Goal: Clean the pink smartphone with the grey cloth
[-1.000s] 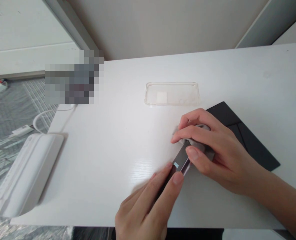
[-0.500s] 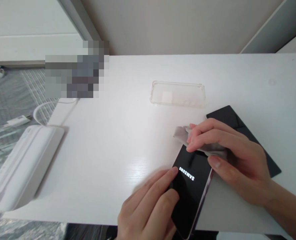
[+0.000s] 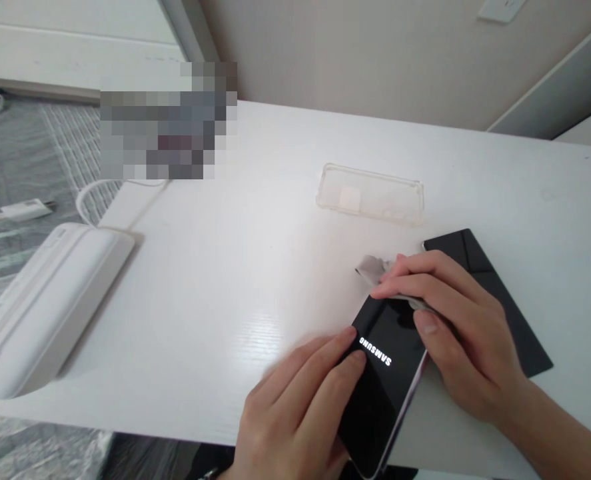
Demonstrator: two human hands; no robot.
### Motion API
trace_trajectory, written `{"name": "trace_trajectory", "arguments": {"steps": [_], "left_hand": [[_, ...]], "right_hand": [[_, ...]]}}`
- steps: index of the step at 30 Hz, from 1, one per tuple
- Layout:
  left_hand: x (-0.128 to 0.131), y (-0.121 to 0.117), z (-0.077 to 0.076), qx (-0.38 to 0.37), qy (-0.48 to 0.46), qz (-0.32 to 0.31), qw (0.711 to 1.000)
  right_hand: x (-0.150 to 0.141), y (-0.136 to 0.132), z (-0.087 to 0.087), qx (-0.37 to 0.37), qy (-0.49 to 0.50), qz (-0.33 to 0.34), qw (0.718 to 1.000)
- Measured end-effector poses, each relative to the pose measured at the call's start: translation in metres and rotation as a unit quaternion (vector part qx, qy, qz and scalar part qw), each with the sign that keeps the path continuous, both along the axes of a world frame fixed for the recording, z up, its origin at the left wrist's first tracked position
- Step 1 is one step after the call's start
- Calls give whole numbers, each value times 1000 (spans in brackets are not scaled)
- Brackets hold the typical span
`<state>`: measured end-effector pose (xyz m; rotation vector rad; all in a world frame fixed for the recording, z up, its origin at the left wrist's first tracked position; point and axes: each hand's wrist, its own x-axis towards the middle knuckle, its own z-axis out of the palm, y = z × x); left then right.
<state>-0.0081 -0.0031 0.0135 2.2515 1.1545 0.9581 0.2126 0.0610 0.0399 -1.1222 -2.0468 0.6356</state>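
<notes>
A black smartphone (image 3: 382, 383) lies screen-up near the front edge of the white table (image 3: 255, 267), with a white brand logo lit on its screen. My left hand (image 3: 295, 413) grips the phone's left side, fingers curled over its edge. My right hand (image 3: 455, 333) presses a small grey cloth (image 3: 375, 268) against the far end of the screen, fingers closed on the cloth and thumb at the phone's right edge.
A clear phone case (image 3: 370, 195) lies farther back on the table. A flat black cover (image 3: 490, 293) sits under and beyond my right hand. A white device (image 3: 45, 300) with a white cable (image 3: 95, 200) rests at the table's left edge. A pixelated patch covers the back left.
The phone went from tilted on its edge to lying flat with the screen up and the logo lit. My right hand with the cloth slid slightly over the phone's far end. The view shifted right.
</notes>
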Motion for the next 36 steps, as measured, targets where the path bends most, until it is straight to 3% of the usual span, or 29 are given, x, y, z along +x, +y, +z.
{"name": "trace_trajectory", "arguments": {"steps": [3, 9, 15, 18, 22, 26, 31, 36], "left_hand": [[2, 0, 3, 1, 2, 8, 1000], [7, 2, 4, -12, -38, 31, 999], [1, -4, 4, 26, -36, 22, 999], [-2, -7, 10, 35, -66, 12, 997], [1, -4, 20, 88, -110, 5, 990], [5, -5, 30, 125, -138, 1, 982], [13, -18, 34, 150, -126, -8, 981], [26, -16, 21, 93, -204, -36, 974]], "right_hand": [[-14, -16, 1, 69, -103, 5, 992], [-19, -35, -4, 211, -209, 129, 946], [9, -13, -11, 174, -226, -8, 958], [-1, -24, -5, 128, -160, -13, 979], [-32, -58, 5, 76, -74, -27, 994], [-52, -80, -3, 88, 46, -80, 992], [-60, -82, -24, -7, 270, -125, 955], [-61, -89, -17, -23, 375, -124, 918]]}}
